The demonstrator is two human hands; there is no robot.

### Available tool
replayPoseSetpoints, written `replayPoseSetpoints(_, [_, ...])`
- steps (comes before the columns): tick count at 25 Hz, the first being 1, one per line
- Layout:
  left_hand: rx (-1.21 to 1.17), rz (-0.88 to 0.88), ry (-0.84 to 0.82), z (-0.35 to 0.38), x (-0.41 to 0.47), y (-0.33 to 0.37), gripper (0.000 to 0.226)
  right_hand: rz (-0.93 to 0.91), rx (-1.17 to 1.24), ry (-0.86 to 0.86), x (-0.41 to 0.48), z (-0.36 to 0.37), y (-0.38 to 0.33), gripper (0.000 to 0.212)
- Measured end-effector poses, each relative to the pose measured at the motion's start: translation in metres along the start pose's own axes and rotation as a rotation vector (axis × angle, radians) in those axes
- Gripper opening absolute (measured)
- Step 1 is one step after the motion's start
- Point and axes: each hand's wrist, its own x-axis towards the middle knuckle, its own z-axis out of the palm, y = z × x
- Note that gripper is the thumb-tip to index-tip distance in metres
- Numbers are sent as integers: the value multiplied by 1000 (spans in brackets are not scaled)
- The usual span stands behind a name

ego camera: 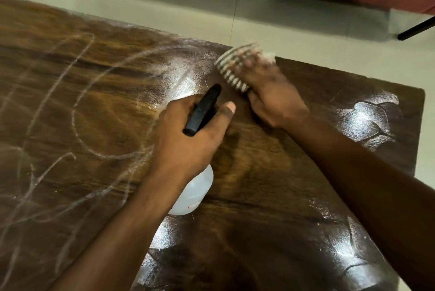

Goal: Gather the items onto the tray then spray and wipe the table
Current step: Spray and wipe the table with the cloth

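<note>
The left hand (188,135) had its fingers wrapped round the neck of the spray bottle (195,191), held above the wet tabletop (82,102). It was probably light, stiff plastic, best gripped at that neck under the black trigger. Its translucent body hid the liquid level. The right hand (270,99) pressed a soft striped cloth (231,66) near the far edge, its blurred fingers seemingly spread flat over it.

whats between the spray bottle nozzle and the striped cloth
Only a stretch of bare, wet table separates the spray bottle nozzle from the striped cloth, seen in the head view.
</note>
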Motion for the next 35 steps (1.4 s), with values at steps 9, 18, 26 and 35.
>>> replayPoseSetpoints(9, [-20,-48,20,-33,-14,-21,39,-533,-50,-188,-45,47,-70,67])
replayPoseSetpoints(18, [44,-57,-17,-71,-53,-51,52,282,192,176,-6,44,-92,73])
replayPoseSetpoints(26, [14,-94,-106,-122,-100,-85,46,-378,-82,-105,-55,74,-120,73])
replayPoseSetpoints(35, [-38,-82,-146,-165,-139,-110,55,-114,32,44,-110,144,-233,64])
